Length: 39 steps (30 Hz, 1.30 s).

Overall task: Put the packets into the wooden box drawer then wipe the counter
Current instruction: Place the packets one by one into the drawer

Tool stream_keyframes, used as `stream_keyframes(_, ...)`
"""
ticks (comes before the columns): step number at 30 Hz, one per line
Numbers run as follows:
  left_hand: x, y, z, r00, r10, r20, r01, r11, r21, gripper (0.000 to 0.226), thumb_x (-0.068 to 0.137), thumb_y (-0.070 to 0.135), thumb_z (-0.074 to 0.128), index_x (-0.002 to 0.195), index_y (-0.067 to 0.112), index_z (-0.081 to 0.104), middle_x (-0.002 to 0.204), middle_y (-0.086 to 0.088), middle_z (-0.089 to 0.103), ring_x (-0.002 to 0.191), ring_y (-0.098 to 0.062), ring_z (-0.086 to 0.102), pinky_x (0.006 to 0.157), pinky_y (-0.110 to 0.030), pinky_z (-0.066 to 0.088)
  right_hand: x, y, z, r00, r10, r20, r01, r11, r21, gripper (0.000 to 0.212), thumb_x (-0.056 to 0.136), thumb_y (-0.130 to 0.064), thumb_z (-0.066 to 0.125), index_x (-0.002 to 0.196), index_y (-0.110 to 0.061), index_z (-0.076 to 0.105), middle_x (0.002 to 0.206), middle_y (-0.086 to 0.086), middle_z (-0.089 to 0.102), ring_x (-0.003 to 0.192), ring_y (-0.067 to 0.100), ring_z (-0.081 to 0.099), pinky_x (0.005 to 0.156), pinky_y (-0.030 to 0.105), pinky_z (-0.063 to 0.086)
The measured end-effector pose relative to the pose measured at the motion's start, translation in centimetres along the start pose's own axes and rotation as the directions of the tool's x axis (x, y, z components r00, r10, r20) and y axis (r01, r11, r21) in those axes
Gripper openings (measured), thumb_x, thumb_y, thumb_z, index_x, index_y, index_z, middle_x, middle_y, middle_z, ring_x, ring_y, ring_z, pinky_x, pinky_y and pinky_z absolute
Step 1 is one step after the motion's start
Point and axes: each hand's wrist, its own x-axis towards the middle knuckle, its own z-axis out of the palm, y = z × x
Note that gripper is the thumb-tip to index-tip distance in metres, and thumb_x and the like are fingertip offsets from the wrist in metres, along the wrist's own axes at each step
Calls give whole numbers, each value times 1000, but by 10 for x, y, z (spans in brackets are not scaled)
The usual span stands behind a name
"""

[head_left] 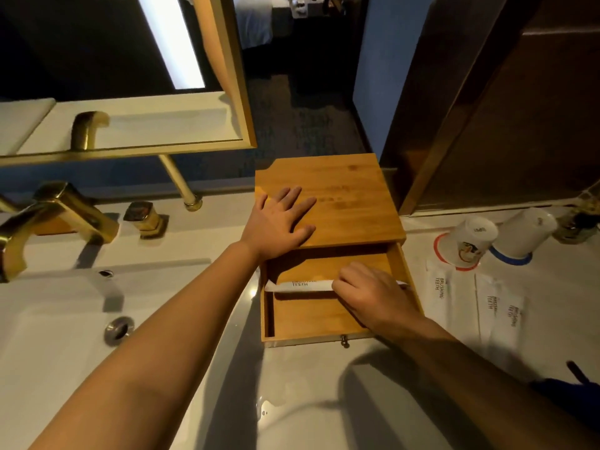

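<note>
A left hand (pixel 281 222) lies flat and open on the wooden box (pixel 350 196) while the right hand (pixel 370 292) pinches a white packet (pixel 300 285) inside the open drawer (pixel 311 316); lying crosswise, it might jam the drawer on closing.

Landmark: gold faucet (pixel 48 219) at white basin (pixel 48 336) | behind it: gold-framed mirror (pixel 233 92) reflecting a bright light strip (pixel 170 40) | far right of it: dark brown door (pixel 519 125) | beyond mirror: dark patterned carpet (pixel 308 125), blue wall (pixel 380 76)
</note>
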Motion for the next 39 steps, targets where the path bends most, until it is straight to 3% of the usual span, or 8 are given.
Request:
stream_keyframes(4,0,-1,2,1000,-7,-6,7,1000,-6,61,89,60,26,145,39,20,159,1,15,147,-20,10,116,-48,6,16,-7,-1,976,125,176,-128,992,10,23,84,-24,64,106,-15,61,110,5,61,101,20,55,81,31,49)
stream_keyframes(8,-1,0,1,1000,-9,1,9,1000,-19,62,88,60,25,145,39,20,159,1,14,147,-20,9,116,-48,4,12,-16,1,853,306,422,-349,937,25,43,95,-43,36,134,-26,45,144,2,38,131,22,32,105,36,33)
stream_keyframes(16,-2,0,1,999,-18,-48,15,998,-68,62,86,61,29,143,36,29,158,1,21,146,-19,13,117,-46,5,8,-33,5,649,462,605,-547,835,-52,63,89,-62,20,146,-39,3,159,1,-3,145,32,-3,116,49,9)
stream_keyframes(22,-2,-1,2,998,-13,-57,9,998,-69,63,86,61,29,143,35,30,157,1,22,146,-19,15,116,-46,7,22,2,19,721,439,536,-534,845,26,59,91,-61,19,143,-46,-3,159,-1,-9,145,27,-13,116,49,3)
stream_keyframes(25,-2,0,1,998,-14,-61,10,997,-75,62,86,60,30,143,34,31,157,1,22,146,-19,15,117,-45,6,24,1,20,751,500,430,-497,858,-130,61,89,-63,17,144,-43,0,159,4,0,145,31,-4,115,54,3)
stream_keyframes(28,-1,0,1,998,-14,-63,8,996,-85,62,86,59,31,143,34,31,157,1,23,146,-19,15,117,-46,6,29,-11,21,687,578,441,-547,811,-210,65,87,-66,15,145,-41,-3,159,8,2,145,35,3,114,54,9)
stream_keyframes(31,-1,-1,2,998,-12,-68,6,996,-84,61,87,59,32,142,35,31,157,1,24,146,-19,15,117,-46,6,34,-15,26,636,598,488,-603,780,-168,69,86,-68,15,145,-39,-6,159,11,-2,145,37,-2,115,52,8)
stream_keyframes(39,-2,-1,1,997,-13,-70,7,996,-92,61,87,58,32,142,34,32,157,1,23,146,-18,15,116,-45,7,25,22,31,746,462,480,-557,827,70,60,90,-62,18,144,-42,1,158,5,7,145,27,-1,119,44,0)
